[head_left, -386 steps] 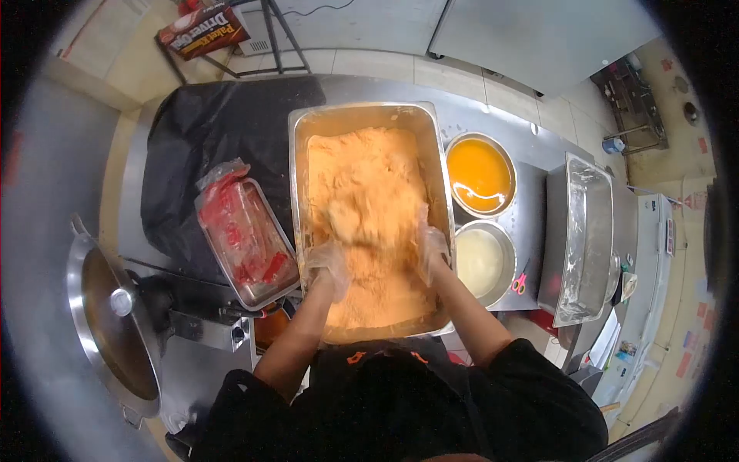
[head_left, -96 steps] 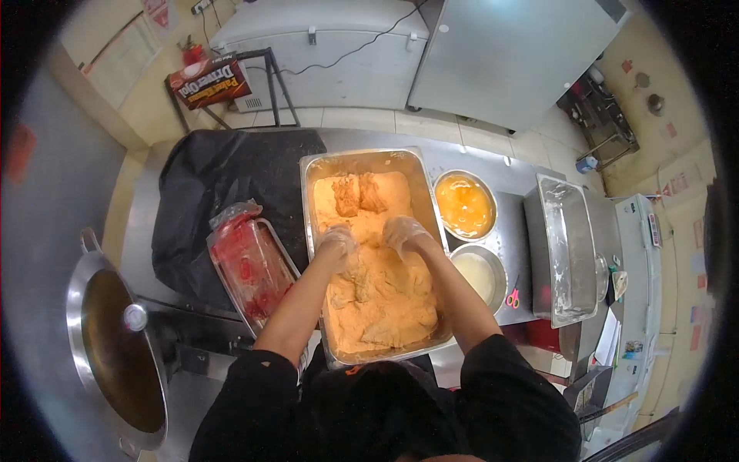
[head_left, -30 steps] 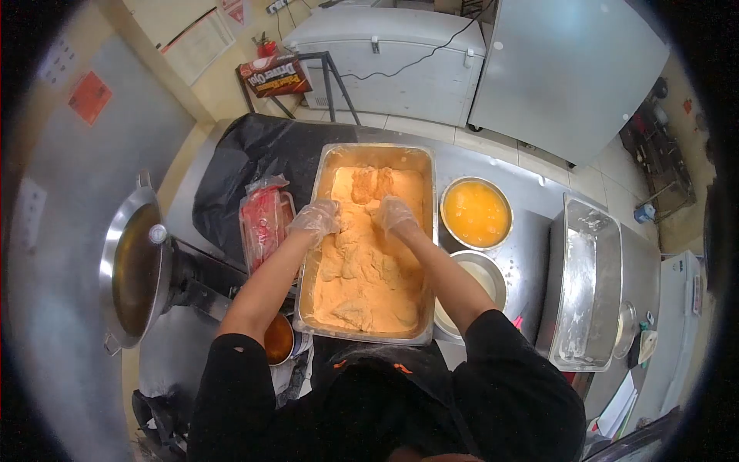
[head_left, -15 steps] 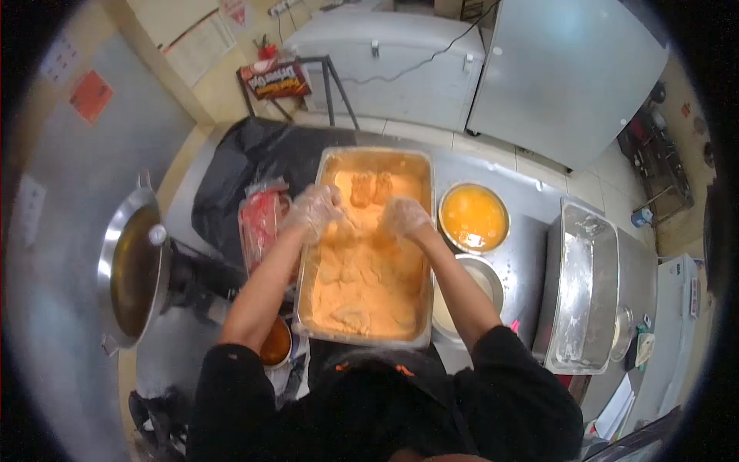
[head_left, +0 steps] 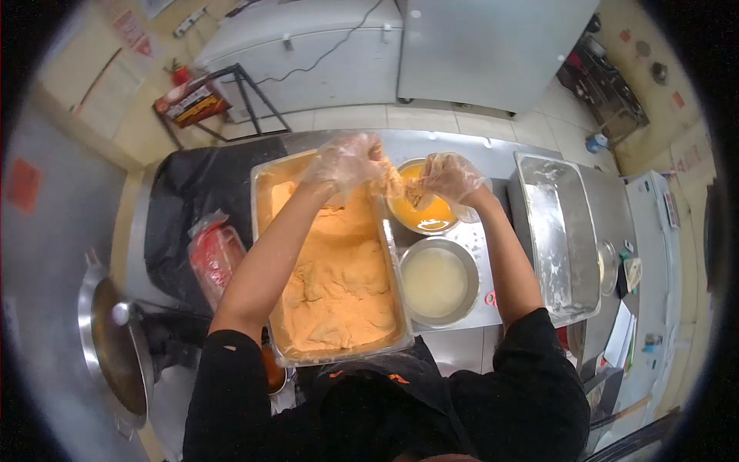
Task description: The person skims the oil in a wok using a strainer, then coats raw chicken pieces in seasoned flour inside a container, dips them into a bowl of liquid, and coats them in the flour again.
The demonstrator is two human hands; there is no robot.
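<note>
Both my hands wear clear plastic gloves. Between my left hand [head_left: 348,163] and my right hand [head_left: 453,179] stretches a breaded piece of meat [head_left: 395,183], its surface rough with orange coating. My fingers pinch it at either end, over the tray's right rim and the bowl of orange-yellow liquid [head_left: 436,219], which looks like beaten egg. Below my left forearm lies a deep metal tray [head_left: 396,289] filled with orange breading flour [head_left: 339,269]. Lumpy shapes lie under the flour. Part of the tray's far end is hidden by my left hand and arm.
A bowl of pale liquid [head_left: 435,281] stands right of the tray. Farther right sits a deep metal pan [head_left: 566,246] with white residue. A red plastic-wrapped package [head_left: 214,258] lies left, near a large wok of oil [head_left: 115,346]. A freezer [head_left: 308,69] stands beyond the table.
Both hands have risen from the flour and moved right, toward the egg bowl, now with a breaded piece between them. The camera view has shifted, so the tray appears farther left.
</note>
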